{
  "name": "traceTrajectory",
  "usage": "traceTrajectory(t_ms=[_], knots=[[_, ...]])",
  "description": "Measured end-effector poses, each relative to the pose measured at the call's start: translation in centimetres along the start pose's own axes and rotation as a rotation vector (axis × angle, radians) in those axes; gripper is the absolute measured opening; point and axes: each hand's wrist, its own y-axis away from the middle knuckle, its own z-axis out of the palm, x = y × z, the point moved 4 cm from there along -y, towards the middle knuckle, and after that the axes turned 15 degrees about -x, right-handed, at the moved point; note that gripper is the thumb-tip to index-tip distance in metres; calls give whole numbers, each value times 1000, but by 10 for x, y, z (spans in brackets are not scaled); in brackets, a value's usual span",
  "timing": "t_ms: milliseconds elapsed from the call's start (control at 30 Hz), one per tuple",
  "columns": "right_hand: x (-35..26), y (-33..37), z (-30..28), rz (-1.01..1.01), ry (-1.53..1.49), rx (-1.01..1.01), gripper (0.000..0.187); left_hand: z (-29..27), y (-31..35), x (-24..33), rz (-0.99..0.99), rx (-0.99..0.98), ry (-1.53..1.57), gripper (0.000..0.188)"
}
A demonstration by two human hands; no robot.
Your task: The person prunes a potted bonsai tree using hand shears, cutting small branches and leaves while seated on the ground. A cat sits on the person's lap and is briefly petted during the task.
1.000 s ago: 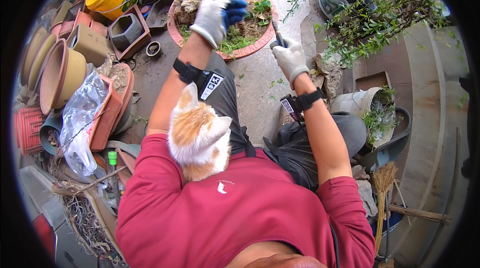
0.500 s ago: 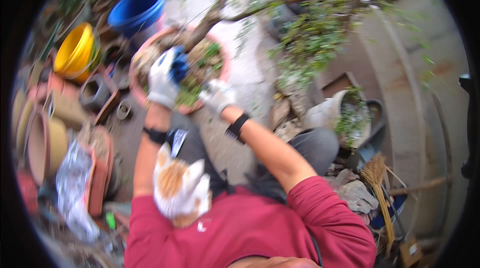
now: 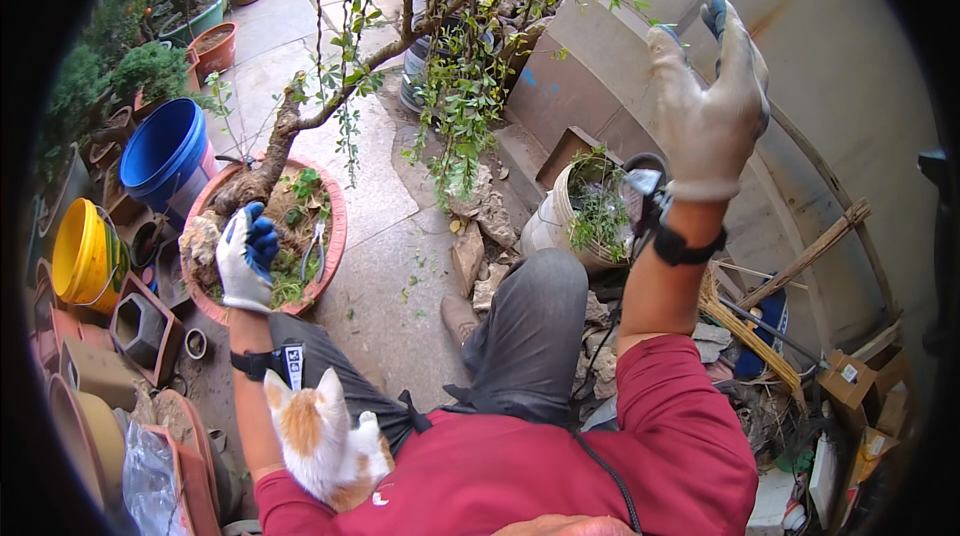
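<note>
My left hand (image 3: 247, 258), in a white glove with a blue-coated palm, is at the near rim of a round terracotta-coloured pot (image 3: 338, 236). Its fingers are curled by the base of the tree trunk (image 3: 268, 176); what they hold, if anything, is hidden. The trunk leans right, its leafy branches hanging down. On the soil and green weeds inside the pot lies a silver hand tool with two handles (image 3: 316, 248), like cutters. Raised at the right, my gloved right hand (image 3: 712, 101) is open, thumb and fingers apart, near the tips of some leafy twigs (image 3: 640, 4).
An orange-and-white kitten (image 3: 318, 433) sits against my left arm. Blue (image 3: 165, 158) and yellow buckets (image 3: 88, 254) stand left among stacked pots. Right of my knee are a tipped white bucket (image 3: 553, 226) with cut greenery, broken stones (image 3: 470, 256) and a straw broom (image 3: 745, 331).
My right hand has left the pot's near edge and risen far to the right, opening. My left hand stays by the trunk, fingers curled. The view has shifted, and the silver tool now shows.
</note>
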Motion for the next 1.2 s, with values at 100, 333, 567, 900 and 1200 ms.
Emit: traceTrajectory(t_ms=[100,333,567,900,1200], knots=[[31,2,14,311,14,-329,41,3,1,-1,-5,19,-22,31],[13,82,57,420,-677,-408,16,1,1,-6,-41,38,-58,32],[-21,126,113,643,-1163,-471,18,0,2,-4,-40,6,-46,33],[-33,143,138,573,-1185,-368,22,5,7,-2,-53,4,-43,32],[-35,142,133,568,-1093,-371,25,-5,2,-6,-74,-148,1,33]])
